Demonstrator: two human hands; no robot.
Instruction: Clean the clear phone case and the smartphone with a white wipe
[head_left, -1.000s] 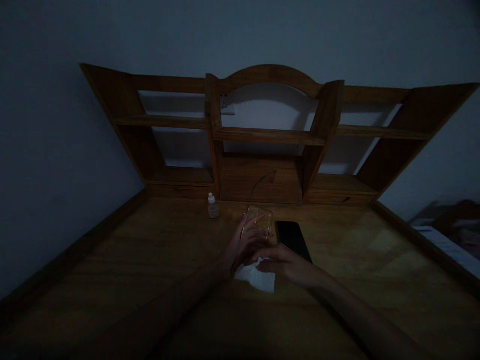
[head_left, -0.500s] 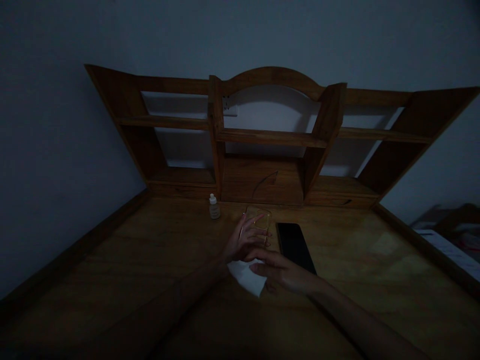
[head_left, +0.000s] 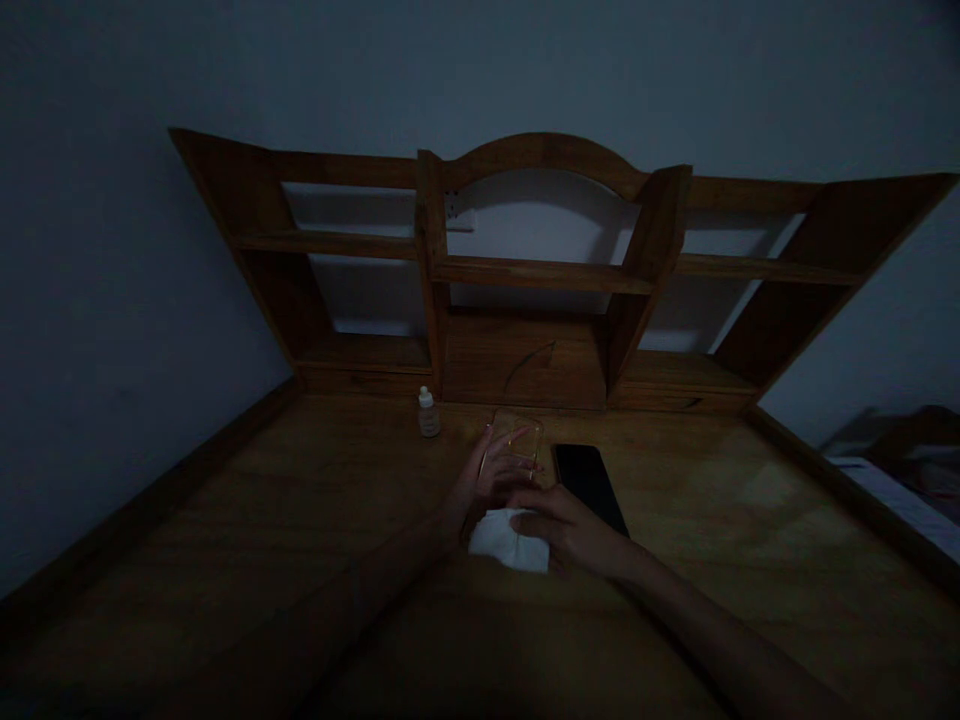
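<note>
A clear phone case (head_left: 517, 424) with a yellowish rim is held in my left hand (head_left: 484, 480), whose fingers show through it and curl at its right edge. My right hand (head_left: 562, 525) pinches a white tissue (head_left: 510, 545) over the near end of the case, which the tissue and fingers partly hide. Just right of my hands, a black phone (head_left: 590, 485) lies flat on the wooden desk (head_left: 337, 470), its lower end close to my right wrist. The scene is dim.
A small dropper bottle (head_left: 428, 413) with a white cap stands upright left of the case. Behind it rises a wooden shelf unit (head_left: 525, 272) against the wall. A wall socket (head_left: 460, 212) shows through its middle opening. Raised ledges run along both desk sides.
My right hand has shifted slightly right and up with the tissue, which now lies more level and bunched. My left hand and the case have hardly moved.
</note>
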